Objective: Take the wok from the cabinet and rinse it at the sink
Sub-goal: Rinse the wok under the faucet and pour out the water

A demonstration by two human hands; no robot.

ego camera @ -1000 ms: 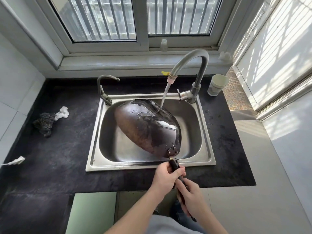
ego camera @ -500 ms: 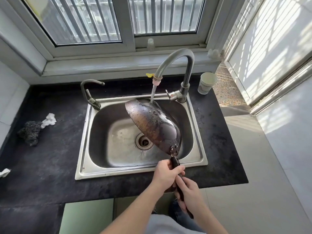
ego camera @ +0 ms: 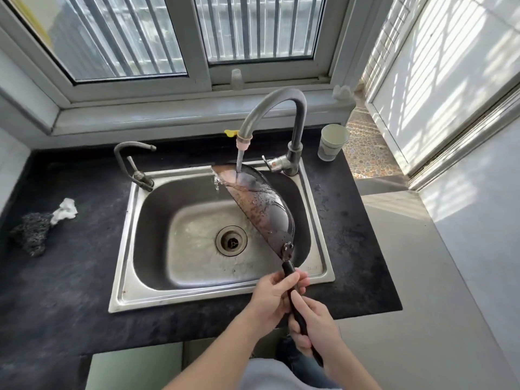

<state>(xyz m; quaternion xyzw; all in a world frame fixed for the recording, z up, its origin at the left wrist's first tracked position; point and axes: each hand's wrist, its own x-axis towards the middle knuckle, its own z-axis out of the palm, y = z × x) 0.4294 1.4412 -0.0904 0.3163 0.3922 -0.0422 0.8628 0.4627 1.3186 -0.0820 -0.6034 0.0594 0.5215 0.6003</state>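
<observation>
Both hands, left hand (ego camera: 271,299) and right hand (ego camera: 315,325), grip the wok (ego camera: 261,209) handle; tilted under the faucet (ego camera: 270,114), water may splash onto the right counter (ego camera: 351,249).

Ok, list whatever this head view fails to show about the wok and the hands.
- wok: turned nearly edge-on, so most of the inside is hidden by its own wall.
- handle: middle covered by left hand and right hand; the end is hidden by the right wrist.
- Both forearms: cut by the bottom edge.

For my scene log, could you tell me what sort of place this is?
Most likely a home kitchen: a steel sink set in a dark counter below a barred window, tap running.
</observation>
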